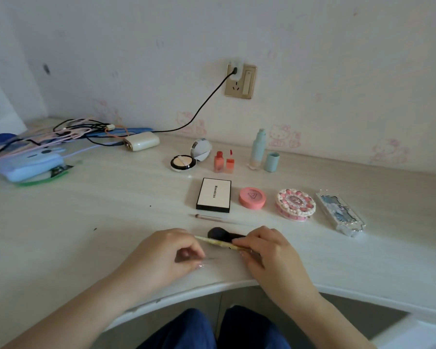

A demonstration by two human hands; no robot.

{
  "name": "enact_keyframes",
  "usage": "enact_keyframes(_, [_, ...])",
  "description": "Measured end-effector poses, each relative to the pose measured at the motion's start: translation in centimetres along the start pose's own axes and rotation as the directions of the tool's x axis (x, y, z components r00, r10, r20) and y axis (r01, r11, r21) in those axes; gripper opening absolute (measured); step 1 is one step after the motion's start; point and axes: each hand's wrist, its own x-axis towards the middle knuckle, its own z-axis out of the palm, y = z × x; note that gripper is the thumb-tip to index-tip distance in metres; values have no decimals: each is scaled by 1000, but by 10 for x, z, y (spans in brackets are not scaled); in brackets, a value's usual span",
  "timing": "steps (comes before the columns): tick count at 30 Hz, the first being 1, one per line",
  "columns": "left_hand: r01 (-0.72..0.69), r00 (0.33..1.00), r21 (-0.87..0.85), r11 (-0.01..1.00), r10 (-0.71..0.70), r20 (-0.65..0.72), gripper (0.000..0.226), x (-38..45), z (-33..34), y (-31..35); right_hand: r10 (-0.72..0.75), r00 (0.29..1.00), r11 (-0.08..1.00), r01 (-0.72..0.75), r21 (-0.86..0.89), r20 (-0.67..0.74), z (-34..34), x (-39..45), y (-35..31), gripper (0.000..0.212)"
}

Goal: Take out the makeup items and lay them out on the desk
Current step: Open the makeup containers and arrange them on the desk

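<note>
Makeup items lie in rows on the pale desk (111,222): an open cushion compact (184,161), two coral lip tints (224,161), a mint bottle (258,149) with its cap (271,161) beside it, a white palette (214,194), a pink blush (252,198), a cake-shaped compact (295,204) and a glittery case (340,212). A thin brush (209,217) lies below the palette. My right hand (264,248) pinches a yellow pencil (217,242) over a black powder brush (220,234). My left hand (169,253) has curled fingers near the pencil's tip, pinching something thin that I cannot make out.
At the back left lie tangled cables (61,133), a white power bank (142,141) and a blue pouch (30,165). A black cord (207,104) runs up to a wall socket (240,81). The desk's curved front edge (212,285) is just below my hands.
</note>
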Motion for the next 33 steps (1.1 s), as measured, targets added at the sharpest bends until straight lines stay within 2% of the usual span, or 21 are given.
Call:
enact_keyframes(3, [-5,999,59,998,7,-41,8,-3,6,2,-44,997,995,38,-89,-59,3,-4,-1,27])
enact_keyframes(9, [-80,988,144,986,97,-116,12,-6,9,-3,-27,997,988,15,-156,-77,4,-7,-3,18])
enact_keyframes(24, [-13,996,133,991,25,-91,13,-5,7,1,21,997,994,-29,-106,-78,6,-8,0,23])
enact_keyframes(28, [-11,996,137,991,23,-88,15,-6,5,3,33,996,998,-37,-44,-80,4,-8,0,31])
enact_keyframes(33, [-22,994,132,991,36,-104,21,-6,5,3,44,995,999,-44,2,-95,0,-8,-2,31])
